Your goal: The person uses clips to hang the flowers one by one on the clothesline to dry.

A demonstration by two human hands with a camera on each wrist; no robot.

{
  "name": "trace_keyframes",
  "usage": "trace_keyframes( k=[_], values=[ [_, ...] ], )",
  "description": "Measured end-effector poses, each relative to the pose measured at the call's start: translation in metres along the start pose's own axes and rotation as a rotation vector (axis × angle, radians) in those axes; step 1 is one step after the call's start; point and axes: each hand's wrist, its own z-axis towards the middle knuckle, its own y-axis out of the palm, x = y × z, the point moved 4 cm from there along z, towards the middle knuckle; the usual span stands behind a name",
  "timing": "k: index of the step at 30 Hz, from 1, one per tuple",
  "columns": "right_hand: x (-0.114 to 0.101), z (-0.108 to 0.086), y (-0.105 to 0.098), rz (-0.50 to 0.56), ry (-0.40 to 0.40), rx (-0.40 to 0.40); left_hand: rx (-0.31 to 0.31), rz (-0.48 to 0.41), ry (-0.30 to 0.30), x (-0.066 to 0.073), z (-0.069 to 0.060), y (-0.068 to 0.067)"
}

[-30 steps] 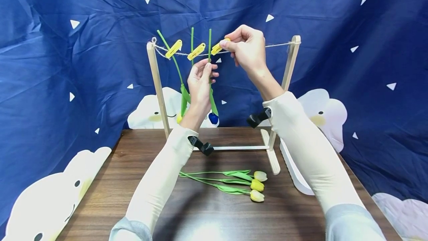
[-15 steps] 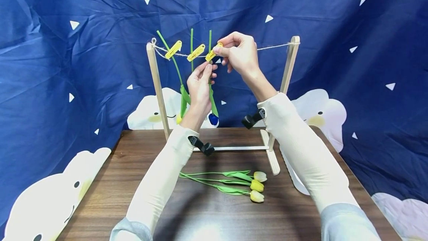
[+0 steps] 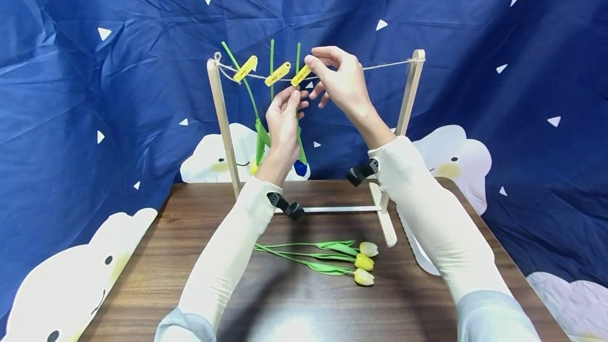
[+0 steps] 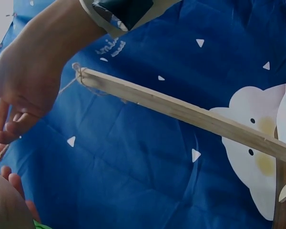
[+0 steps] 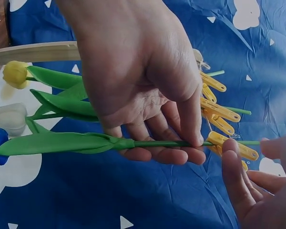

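In the head view my left hand (image 3: 285, 123) pinches the stem of an upside-down blue tulip (image 3: 300, 167) between thumb and fingers. A yellow clothespin (image 3: 301, 75) grips that stem at the twine (image 3: 391, 65), just above the left fingertips. My right hand (image 3: 343, 79) is beside it, thumb and fingers spread around the clip's handle end. The right wrist view shows the left hand (image 5: 138, 81) on the green stem (image 5: 162, 143), and the right hand (image 5: 257, 186) with parted fingers near the clothespin. A yellow tulip (image 5: 15, 75) and a white tulip (image 5: 10, 119) hang alongside.
Two more clothespins (image 3: 277, 74) sit on the twine to the left. The wooden frame's posts (image 3: 410, 94) stand either side. Three tulips (image 3: 364, 262) lie on the brown table (image 3: 304, 305). A white tray (image 3: 420, 249) is partly behind the right arm.
My right hand brought the clothespin left and down onto the blue tulip's stem and the twine, then its fingers spread off the clip. The left hand has stayed on the stem.
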Motion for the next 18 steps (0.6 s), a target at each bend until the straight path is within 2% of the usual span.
trace_keyframes(
  k=[6, 10, 14, 18],
  values=[
    [-0.003, -0.004, -0.006, 0.026, -0.051, 0.068, -0.010, 0.009, 0.006, 0.001, -0.002, 0.001],
    [-0.003, -0.007, -0.011, 0.032, -0.098, 0.130, -0.019, 0.007, 0.037, 0.002, -0.003, 0.000],
    [0.002, -0.012, -0.018, 0.018, -0.126, 0.170, -0.059, 0.033, 0.129, 0.005, -0.006, -0.001],
    [0.009, -0.018, -0.025, -0.005, -0.127, 0.170, -0.099, 0.112, 0.239, 0.010, -0.011, -0.004]
  ],
)
